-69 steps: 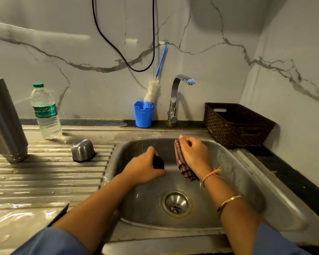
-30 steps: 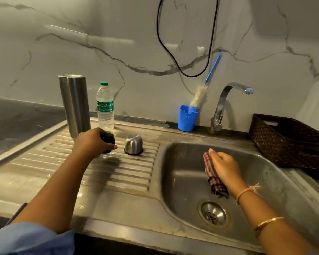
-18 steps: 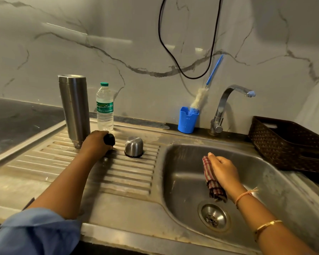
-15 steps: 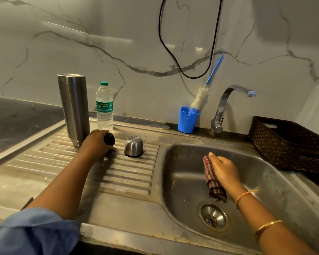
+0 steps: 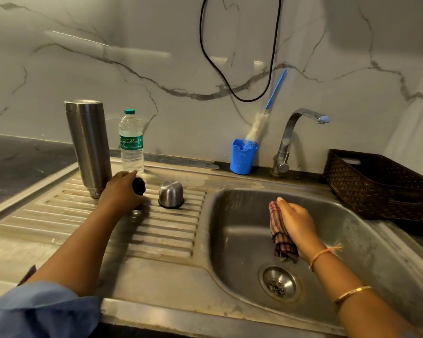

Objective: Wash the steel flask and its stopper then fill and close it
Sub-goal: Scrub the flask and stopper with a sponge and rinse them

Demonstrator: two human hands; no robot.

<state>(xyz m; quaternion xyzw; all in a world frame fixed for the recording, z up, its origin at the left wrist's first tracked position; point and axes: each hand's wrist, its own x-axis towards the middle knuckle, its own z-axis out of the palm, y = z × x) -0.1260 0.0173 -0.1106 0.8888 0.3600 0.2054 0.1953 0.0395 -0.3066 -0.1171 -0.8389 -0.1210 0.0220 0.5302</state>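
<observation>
Drainboard (image 5: 161, 230): steel cap (image 5: 171, 194) beside stopper (image 5: 139, 186)

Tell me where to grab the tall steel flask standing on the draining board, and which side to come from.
Grip the straight middle of the tall cylindrical steel flask, coming from its front-left. It seems to stand upside down on its narrow neck, so a low grip could tip it; the clear plastic water bottle crowds its right side.
</observation>
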